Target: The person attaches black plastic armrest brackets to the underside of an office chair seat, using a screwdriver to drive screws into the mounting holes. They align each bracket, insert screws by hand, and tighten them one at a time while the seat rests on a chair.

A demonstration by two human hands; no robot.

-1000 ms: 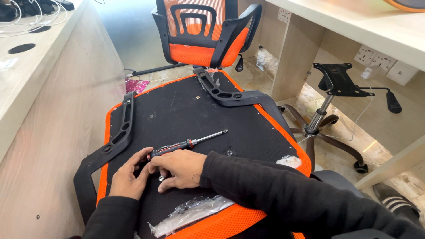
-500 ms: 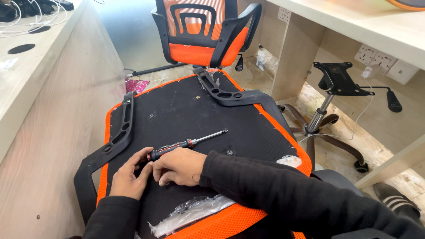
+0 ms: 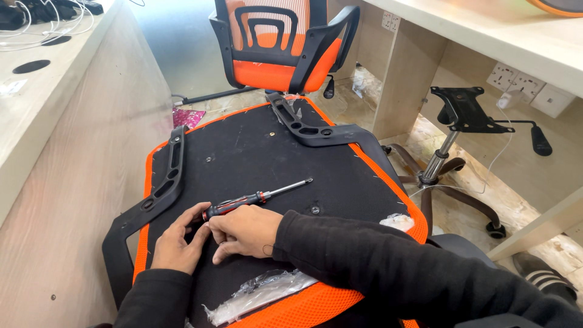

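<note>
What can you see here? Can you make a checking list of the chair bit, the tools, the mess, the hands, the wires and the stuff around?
Surface: upturned seat base, black underside with orange mesh edge, lying flat.
Job's things: screwdriver lying on the seat base, tip pointing right; two black armrest brackets, one on the left edge, one at the far edge.
Clutter: crumpled clear plastic bag near the front edge; a smaller plastic scrap on the right.
Grippers: left hand and right hand rest together on the seat, fingertips meeting just below the screwdriver handle; whether they pinch something small cannot be told.
Cables: white cables on the desk at left; a white lead from the wall sockets.
Surroundings: chair backrest, wheeled chair base, wooden desks.
</note>
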